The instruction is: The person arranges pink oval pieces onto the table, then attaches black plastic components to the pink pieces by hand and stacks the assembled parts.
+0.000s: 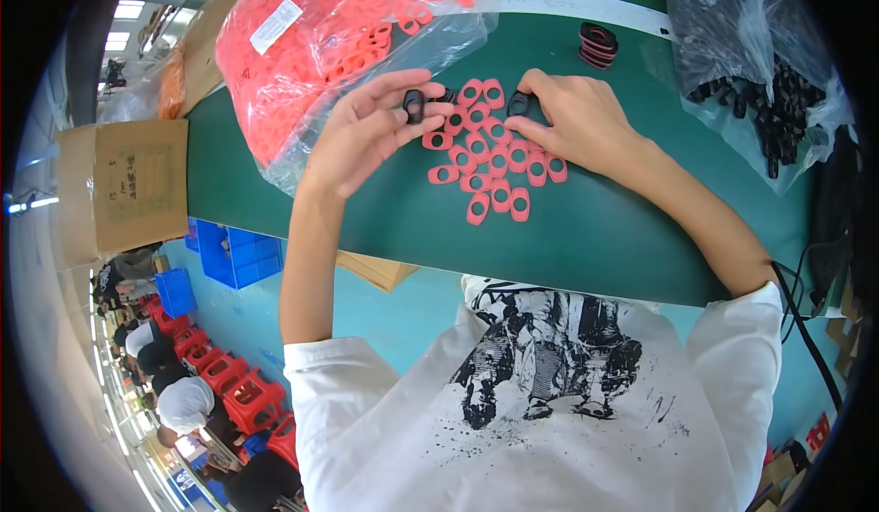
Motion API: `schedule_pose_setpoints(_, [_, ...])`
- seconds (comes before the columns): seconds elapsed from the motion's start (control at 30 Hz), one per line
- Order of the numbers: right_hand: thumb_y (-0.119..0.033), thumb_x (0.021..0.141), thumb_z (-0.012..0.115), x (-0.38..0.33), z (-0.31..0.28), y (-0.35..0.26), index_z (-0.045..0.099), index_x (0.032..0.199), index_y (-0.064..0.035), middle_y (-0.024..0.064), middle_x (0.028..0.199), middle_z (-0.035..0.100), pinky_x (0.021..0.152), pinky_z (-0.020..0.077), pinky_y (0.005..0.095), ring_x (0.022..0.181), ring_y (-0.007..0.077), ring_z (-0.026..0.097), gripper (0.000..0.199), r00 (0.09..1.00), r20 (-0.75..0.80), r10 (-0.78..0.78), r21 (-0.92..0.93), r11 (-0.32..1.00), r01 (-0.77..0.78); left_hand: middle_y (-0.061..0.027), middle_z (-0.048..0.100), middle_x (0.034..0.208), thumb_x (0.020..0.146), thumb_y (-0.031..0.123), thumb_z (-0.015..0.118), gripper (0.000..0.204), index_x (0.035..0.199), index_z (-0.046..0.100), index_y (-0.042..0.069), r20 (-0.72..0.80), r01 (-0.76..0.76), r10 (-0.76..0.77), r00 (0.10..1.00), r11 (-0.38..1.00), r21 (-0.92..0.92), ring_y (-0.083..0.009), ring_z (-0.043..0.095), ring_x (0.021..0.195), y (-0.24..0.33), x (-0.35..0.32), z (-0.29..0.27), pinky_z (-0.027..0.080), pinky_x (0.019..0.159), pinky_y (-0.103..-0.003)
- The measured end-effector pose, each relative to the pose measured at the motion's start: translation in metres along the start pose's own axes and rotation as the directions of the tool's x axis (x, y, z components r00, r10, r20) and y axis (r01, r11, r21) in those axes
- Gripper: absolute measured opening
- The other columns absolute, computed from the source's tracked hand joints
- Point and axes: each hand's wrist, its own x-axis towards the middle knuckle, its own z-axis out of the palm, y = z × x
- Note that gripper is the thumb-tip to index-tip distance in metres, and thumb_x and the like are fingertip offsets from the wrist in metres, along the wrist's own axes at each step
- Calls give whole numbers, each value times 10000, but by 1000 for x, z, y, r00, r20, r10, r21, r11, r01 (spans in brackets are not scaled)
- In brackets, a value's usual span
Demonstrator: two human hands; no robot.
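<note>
My left hand (352, 141) is closed in a pinch on a small black oval ring piece (414, 106), held above the table. Part of another dark piece (447, 96) shows by its fingertips. Between the thumb and forefinger of my right hand (586, 120) is a second black oval piece (519, 103), low over the tabletop. Several flat pink-red ring pieces (499, 161), each with a round hole, lie loosely spread between and below my hands. Farther back, a short stack of black and red pieces (597, 45) stands on the green table (394, 223).
A clear bag of red pieces (302, 63) lies at the back left, and a bag of black parts (760, 81) at the right. A white strip (577, 5) crosses the back. Left of the table are a cardboard box (124, 187) and blue bins (240, 254); people sit beyond, near red stools (252, 400).
</note>
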Motion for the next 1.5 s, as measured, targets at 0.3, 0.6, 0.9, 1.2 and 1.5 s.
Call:
schedule_pose_setpoints(0.3, [-323,809,755,-2,-2,0,588,982,-33,104,674,619,553,449,411,601,298,603,377,1000,-1,13,24,1000,-13,-185,613,1173,883,-64,551,402,1281,497,-72,-147,-4,79,986,893,450,-244,655,1080,0,1,27,524,951,-334])
schedule_pose_setpoints(0.6, [-325,811,750,1,-3,-1,587,988,-20,144,767,674,590,485,423,663,335,639,388,998,54,18,3,1000,-18,-76,627,915,848,-22,644,209,1047,586,-41,-316,-50,268,910,829,557,-156,665,860,-11,21,28,551,784,-295])
schedule_pose_setpoints(0.9, [-330,805,753,1,-1,1,583,984,-23,151,798,685,585,495,422,670,340,648,395,1000,25,-5,21,1000,5,-101,631,806,740,-8,701,215,926,601,30,203,-222,507,838,-24,975,-273,579,837,-38,45,34,467,737,-398])
schedule_pose_setpoints(1.2, [-330,801,756,-2,3,3,574,971,-26,144,749,672,570,490,418,651,339,643,393,999,-21,-25,15,1000,25,-86,628,791,749,41,728,209,931,628,19,76,-196,551,831,162,967,-271,556,804,-41,51,39,469,722,-402])
schedule_pose_setpoints(1.5, [-339,804,749,-1,2,3,556,929,-13,139,683,632,557,477,428,637,341,629,399,999,-13,-39,22,999,40,-93,624,800,766,76,739,140,835,637,10,48,-132,491,870,139,982,-277,545,793,-35,39,39,458,723,-394])
